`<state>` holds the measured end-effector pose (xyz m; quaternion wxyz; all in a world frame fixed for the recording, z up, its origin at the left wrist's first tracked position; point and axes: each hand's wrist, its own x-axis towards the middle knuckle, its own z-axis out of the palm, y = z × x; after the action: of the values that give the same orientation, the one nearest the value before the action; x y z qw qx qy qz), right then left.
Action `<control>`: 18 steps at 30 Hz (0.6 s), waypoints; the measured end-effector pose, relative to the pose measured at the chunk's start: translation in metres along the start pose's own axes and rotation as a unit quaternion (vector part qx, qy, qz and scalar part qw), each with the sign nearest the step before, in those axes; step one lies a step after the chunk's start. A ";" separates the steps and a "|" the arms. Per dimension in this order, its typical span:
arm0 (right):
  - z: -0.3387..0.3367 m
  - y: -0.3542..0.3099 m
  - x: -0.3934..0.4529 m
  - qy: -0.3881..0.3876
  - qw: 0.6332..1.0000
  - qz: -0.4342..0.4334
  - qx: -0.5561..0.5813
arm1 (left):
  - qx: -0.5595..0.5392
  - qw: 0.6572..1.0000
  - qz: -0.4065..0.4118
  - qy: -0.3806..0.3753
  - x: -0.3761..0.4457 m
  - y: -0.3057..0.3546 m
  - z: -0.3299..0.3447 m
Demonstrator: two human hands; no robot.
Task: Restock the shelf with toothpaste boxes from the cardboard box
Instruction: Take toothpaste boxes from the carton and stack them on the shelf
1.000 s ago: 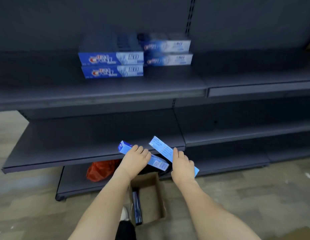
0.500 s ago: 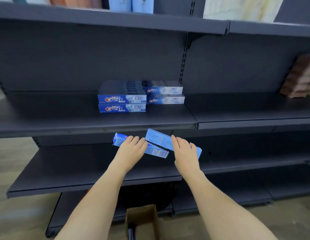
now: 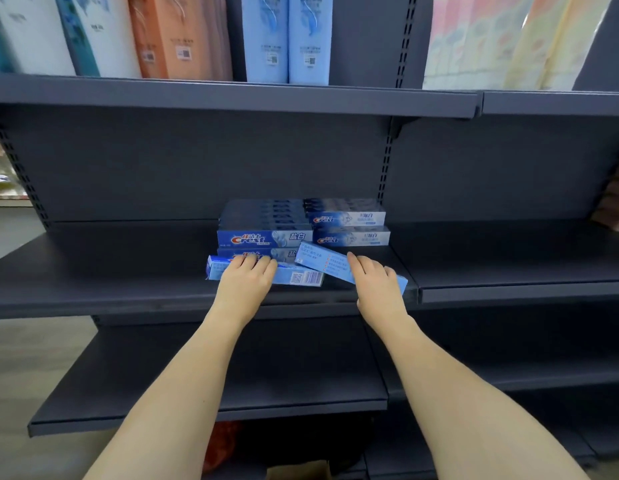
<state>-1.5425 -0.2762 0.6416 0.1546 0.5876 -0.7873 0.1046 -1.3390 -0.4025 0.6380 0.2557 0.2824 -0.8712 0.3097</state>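
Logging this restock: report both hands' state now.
Left hand: holding a toothpaste box at the shelf front.
Right hand: holding a tilted toothpaste box.

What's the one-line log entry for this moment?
left hand: holds toothpaste box | right hand: holds tilted box | both at shelf stack

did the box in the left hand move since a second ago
Yes. The box in the left hand has gone up to the shelf holding the stacked boxes, just in front of them; earlier it was two shelves lower.
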 end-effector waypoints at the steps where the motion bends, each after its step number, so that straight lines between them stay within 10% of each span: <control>1: 0.001 -0.001 0.006 -0.006 1.000 -0.001 0.008 | -0.004 1.000 -0.015 -0.013 0.001 -0.003 0.005; 18: 0.027 0.005 0.062 -0.033 0.999 -0.029 0.023 | -0.088 0.993 -0.069 -0.027 -0.009 -0.026 0.057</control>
<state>-1.5671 -0.3395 0.6394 0.1177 0.6172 -0.7717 0.0987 -1.3312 -0.4552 0.6043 0.2768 0.3268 -0.8800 0.2053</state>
